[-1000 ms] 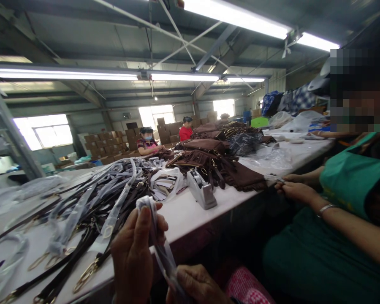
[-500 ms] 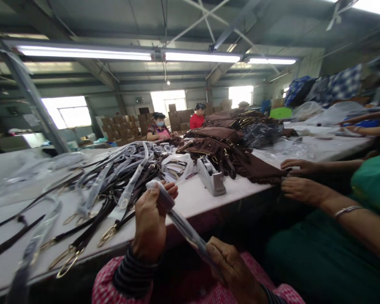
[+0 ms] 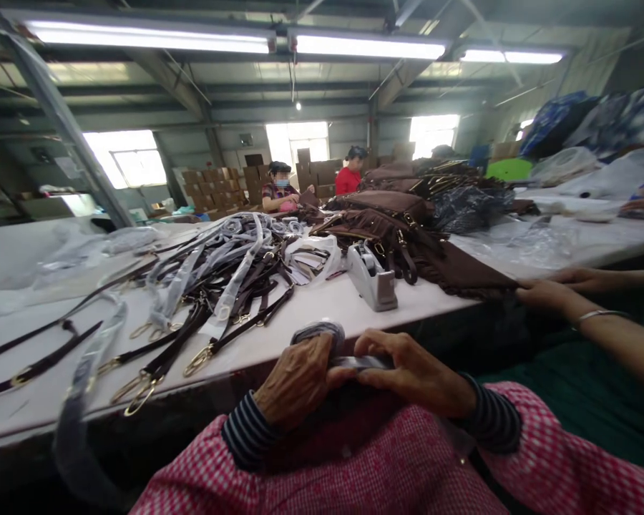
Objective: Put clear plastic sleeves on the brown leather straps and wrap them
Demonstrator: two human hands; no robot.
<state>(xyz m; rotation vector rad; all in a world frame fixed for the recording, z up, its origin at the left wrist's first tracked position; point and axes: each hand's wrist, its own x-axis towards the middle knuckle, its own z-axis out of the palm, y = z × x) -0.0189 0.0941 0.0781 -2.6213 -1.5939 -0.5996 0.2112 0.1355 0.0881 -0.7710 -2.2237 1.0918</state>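
Note:
A bag strap in a clear plastic sleeve (image 3: 318, 330) is partly wound into a coil in front of me, near the table's edge. My left hand (image 3: 299, 379) is closed round the coil. The fingers of my right hand (image 3: 411, 370) pinch the short flat length that runs out of it to the right. Beyond my hands, to the left, lies a tangled pile of brown straps with gold clips (image 3: 155, 372), some in plastic sleeves. A grey tape dispenser (image 3: 373, 279) stands just past my right hand.
An open plastic bag of small flat pieces (image 3: 312, 259) lies beside the dispenser. Brown bags (image 3: 391, 207) are heaped behind it. At right, a co-worker's hands (image 3: 555, 290) hold brown fabric at the table edge. Two people sit across the table.
My hands have come together and lower, and the stretched strap between them has become short as the coil grew. The view has tilted down. The co-worker's hands moved slightly.

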